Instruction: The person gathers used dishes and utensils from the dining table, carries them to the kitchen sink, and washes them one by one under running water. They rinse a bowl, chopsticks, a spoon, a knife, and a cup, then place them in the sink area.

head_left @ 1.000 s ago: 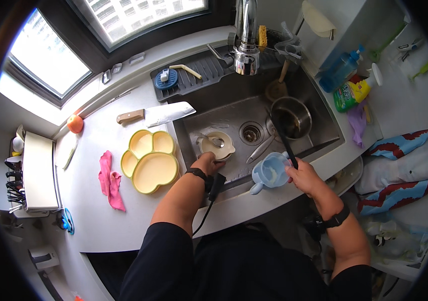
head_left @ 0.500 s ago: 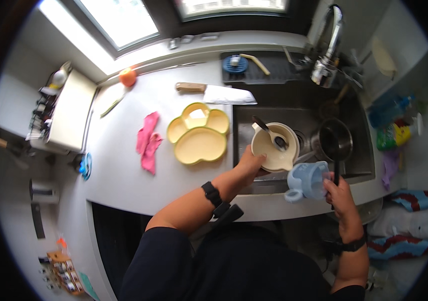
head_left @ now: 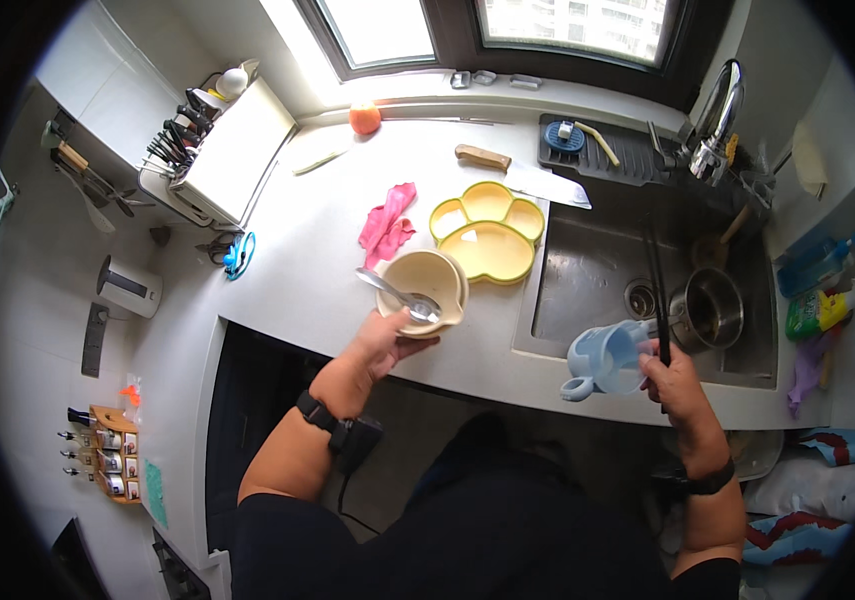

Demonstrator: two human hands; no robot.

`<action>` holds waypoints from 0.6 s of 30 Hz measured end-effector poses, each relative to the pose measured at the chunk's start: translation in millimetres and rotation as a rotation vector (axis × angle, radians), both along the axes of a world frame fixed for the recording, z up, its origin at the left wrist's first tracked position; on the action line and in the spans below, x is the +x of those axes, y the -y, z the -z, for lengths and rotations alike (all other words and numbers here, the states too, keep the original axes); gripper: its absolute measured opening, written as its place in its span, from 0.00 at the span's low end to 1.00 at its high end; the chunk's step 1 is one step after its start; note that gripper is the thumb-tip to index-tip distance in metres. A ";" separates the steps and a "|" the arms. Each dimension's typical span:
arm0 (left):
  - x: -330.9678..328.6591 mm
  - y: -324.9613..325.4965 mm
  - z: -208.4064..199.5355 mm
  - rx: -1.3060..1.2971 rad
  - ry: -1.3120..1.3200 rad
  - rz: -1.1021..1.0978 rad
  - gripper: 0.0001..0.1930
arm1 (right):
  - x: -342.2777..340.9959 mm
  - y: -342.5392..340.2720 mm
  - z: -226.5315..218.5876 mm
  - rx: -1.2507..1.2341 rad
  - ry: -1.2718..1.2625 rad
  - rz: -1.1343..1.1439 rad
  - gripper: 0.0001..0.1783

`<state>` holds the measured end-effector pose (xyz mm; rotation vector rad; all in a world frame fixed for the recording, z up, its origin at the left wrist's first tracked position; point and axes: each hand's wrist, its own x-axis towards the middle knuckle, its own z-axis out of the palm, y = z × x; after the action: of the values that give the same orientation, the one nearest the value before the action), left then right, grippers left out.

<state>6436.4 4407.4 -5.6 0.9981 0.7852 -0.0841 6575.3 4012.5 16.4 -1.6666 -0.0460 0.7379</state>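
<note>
While the left hand (head_left: 385, 342) is closed on the near side of a stack of cream bowls (head_left: 417, 268), thumb at the rim and fingers below, the stack is raised above the counter (head_left: 292, 245) near its front edge. A spoon (head_left: 423, 310) lies in the upper bowl, its handle crossing the left rim. The right hand (head_left: 675, 388) is closed on a pale blue cup (head_left: 595, 362) and a pair of dark sticks (head_left: 657, 290) together, at the sink's front edge; the exact placing of each finger cannot be told.

On the counter, a paw-shaped plate (head_left: 487, 250) sits just beyond the bowls, with a pink cloth (head_left: 385, 228) to its left. Behind the plate lies a knife (head_left: 547, 185), its blade end reaching over the edge of the sink (head_left: 587, 285). A saucepan (head_left: 715, 305) stands in the sink. A window (head_left: 377, 32) lights the far side.

The spoon and sink have a metallic sheen. The plate is smooth cream with a green rim, divided into compartments; the cloth is crumpled; the knife handle appears wooden. The cup is translucent, with a rounded handle.
</note>
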 end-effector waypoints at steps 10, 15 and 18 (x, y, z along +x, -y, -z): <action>61.2 -103.4 32.2 -0.170 0.104 -0.123 0.21 | -29.4 -68.6 -6.2 -0.093 -0.076 0.063 0.13; 78.7 -150.1 47.3 -0.046 0.173 -0.184 0.21 | -50.0 -129.4 -5.7 -0.127 -0.084 0.054 0.12; 82.9 -203.0 53.0 0.152 0.185 -0.253 0.19 | -56.4 -175.7 5.8 -0.109 -0.001 -0.062 0.16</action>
<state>6519.3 4610.4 -58.7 1.0253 0.7487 0.2861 6518.9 4188.2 10.6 -1.7750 -0.0579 0.8005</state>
